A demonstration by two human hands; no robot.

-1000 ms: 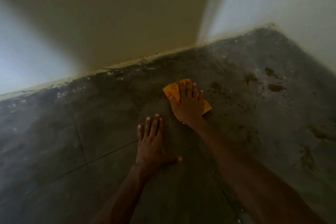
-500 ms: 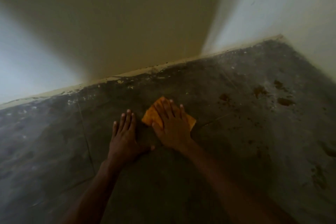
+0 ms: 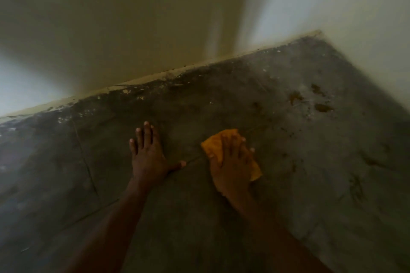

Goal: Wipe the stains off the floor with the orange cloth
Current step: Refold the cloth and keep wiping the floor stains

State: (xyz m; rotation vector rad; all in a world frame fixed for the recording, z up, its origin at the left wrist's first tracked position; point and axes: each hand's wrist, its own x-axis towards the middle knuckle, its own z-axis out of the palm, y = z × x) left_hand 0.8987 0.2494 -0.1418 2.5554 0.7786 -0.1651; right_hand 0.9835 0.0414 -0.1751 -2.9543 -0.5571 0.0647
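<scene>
The orange cloth [image 3: 214, 147] lies crumpled on the dark grey tiled floor [image 3: 288, 184]. My right hand [image 3: 233, 165] lies flat on top of it with straight fingers, pressing it down, so most of the cloth is hidden. My left hand [image 3: 149, 155] rests flat on the bare floor to the left, fingers spread, holding nothing. Brown stains [image 3: 322, 107] dot the floor toward the far right corner, well beyond the cloth. More dark smears [image 3: 372, 162] lie at the right.
A cream wall [image 3: 155, 29] meets the floor along a dirty pale skirting edge [image 3: 155, 77] ahead. A second wall [image 3: 366, 17] closes the corner at the right. Grout lines [image 3: 86, 157] run across the tiles to the left of my hands.
My right hand slid the cloth left toward my left hand, then back right and nearer to me. My left hand stays planted on the floor while the view shifts.
</scene>
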